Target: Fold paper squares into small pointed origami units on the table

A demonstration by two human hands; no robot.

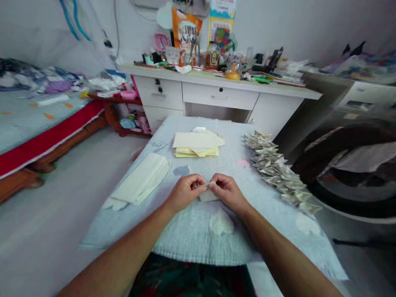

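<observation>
Cloth-covered table point(185, 237): folded rows right, flat sheets left over

Left hand point(188, 192) and right hand point(228, 192) pinch a small paper piece point(208, 195) at frame centre, apparently part-folded. Pointed folded pieces point(272, 167) line the right side, seemingly done; the sheet stack point(196, 140) at upper centre and pale papers point(140, 177) at left look unworked.

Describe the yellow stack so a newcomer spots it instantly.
Find the cloth-covered table in front of the white desk. Straight beyond the left hand, toward the table's far edge, lies the yellow stack, a pale sheet on top. Yellow layers underneath set it apart from the pale pile at left.
</observation>
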